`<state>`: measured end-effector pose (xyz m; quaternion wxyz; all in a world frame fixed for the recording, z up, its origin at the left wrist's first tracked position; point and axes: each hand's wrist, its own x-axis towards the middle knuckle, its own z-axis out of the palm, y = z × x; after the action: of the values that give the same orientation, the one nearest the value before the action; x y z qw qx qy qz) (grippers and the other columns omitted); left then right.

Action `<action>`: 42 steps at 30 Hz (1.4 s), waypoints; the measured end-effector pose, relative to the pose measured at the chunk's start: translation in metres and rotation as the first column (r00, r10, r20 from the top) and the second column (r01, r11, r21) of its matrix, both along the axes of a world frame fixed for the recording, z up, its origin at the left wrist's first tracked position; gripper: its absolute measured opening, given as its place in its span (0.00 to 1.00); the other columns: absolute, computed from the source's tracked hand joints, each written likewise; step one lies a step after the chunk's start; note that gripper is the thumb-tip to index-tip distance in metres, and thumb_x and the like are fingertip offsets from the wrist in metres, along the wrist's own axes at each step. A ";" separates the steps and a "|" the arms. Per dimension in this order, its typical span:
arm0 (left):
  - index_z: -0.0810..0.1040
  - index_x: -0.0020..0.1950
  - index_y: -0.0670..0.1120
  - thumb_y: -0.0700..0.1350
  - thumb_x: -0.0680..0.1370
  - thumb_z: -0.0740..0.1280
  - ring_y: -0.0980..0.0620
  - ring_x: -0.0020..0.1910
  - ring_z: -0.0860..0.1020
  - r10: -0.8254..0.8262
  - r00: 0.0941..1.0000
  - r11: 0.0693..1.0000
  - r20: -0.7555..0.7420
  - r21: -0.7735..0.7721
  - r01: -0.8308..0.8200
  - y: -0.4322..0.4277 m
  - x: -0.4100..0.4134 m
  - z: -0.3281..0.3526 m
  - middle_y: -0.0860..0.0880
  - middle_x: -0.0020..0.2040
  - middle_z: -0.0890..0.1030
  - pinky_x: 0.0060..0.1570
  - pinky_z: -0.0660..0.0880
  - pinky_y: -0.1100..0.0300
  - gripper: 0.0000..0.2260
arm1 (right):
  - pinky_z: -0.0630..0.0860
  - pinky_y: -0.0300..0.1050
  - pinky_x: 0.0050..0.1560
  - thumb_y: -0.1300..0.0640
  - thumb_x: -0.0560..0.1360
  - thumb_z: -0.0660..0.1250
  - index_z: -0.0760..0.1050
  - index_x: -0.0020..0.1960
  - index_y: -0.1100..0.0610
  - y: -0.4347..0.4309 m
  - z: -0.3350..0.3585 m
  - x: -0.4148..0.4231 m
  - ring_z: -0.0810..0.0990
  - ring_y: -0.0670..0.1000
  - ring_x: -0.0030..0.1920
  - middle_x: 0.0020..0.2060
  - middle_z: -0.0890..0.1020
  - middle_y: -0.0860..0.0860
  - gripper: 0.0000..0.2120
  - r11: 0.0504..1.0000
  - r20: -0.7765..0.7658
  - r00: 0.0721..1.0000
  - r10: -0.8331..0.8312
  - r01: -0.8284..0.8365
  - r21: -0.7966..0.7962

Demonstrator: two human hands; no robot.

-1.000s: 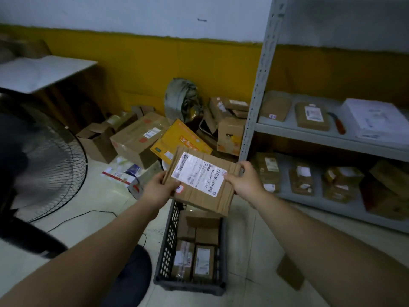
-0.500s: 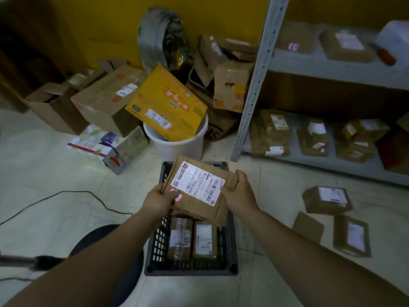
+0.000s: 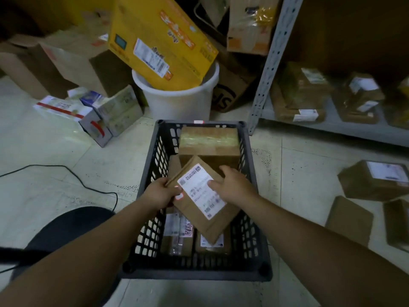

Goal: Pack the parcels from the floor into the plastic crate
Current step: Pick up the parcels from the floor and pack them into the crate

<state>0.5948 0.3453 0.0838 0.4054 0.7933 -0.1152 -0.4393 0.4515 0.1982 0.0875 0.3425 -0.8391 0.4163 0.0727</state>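
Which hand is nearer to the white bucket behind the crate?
Left. The left hand is below the white bucket; the right hand sits further to its right.

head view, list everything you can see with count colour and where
plastic crate: one, dark grey, floor centre
flat parcel: one, brown with white label, held over the crate
parcels in crate: at least four, brown
bucket: one, white, behind the crate
yellow box: one, leaning in the bucket
floor parcels: three, brown, right of the crate
shelf: one, grey, right, holding brown parcels
cartons: several, brown, far left
cable: one, black, floor left
hands: left and right, both gripping the flat parcel
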 end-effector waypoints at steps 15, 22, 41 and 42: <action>0.72 0.66 0.45 0.42 0.75 0.70 0.48 0.46 0.81 0.004 0.983 1.000 -0.186 0.021 0.000 -0.016 -0.035 -0.054 0.44 0.55 0.82 0.39 0.78 0.56 0.20 | 0.69 0.43 0.37 0.48 0.80 0.61 0.60 0.69 0.58 0.006 -0.049 0.016 0.78 0.55 0.51 0.59 0.76 0.55 0.23 0.954 0.104 0.949 -0.297 0.300 -0.010; 0.74 0.63 0.45 0.45 0.75 0.69 0.50 0.44 0.80 -0.080 0.990 0.994 -0.114 0.066 0.087 -0.034 -0.040 -0.082 0.45 0.55 0.82 0.37 0.76 0.59 0.16 | 0.67 0.54 0.68 0.49 0.79 0.60 0.44 0.78 0.57 0.002 -0.080 0.002 0.62 0.57 0.71 0.75 0.56 0.56 0.36 0.977 -0.016 0.996 -0.088 0.083 -0.197; 0.72 0.66 0.46 0.48 0.79 0.64 0.47 0.56 0.79 -0.200 0.978 0.980 0.063 0.032 0.198 -0.063 -0.055 -0.088 0.46 0.59 0.80 0.54 0.77 0.53 0.17 | 0.38 0.57 0.76 0.44 0.79 0.57 0.42 0.77 0.67 -0.027 -0.085 0.005 0.45 0.63 0.77 0.77 0.48 0.64 0.40 0.818 -0.580 0.797 0.170 -0.442 -0.368; 0.72 0.66 0.46 0.48 0.79 0.63 0.47 0.57 0.79 -0.184 0.981 0.983 0.070 0.024 0.182 -0.065 -0.054 -0.088 0.45 0.59 0.80 0.56 0.77 0.51 0.16 | 0.38 0.57 0.76 0.45 0.80 0.55 0.42 0.77 0.66 -0.028 -0.085 0.006 0.44 0.63 0.77 0.77 0.47 0.64 0.38 0.818 -0.576 0.799 0.172 -0.441 -0.368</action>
<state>0.5405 0.2807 -0.0040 0.3520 0.7980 -0.1983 -0.4471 0.4570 0.1700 0.0021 -0.0210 -0.9036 0.3506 0.2454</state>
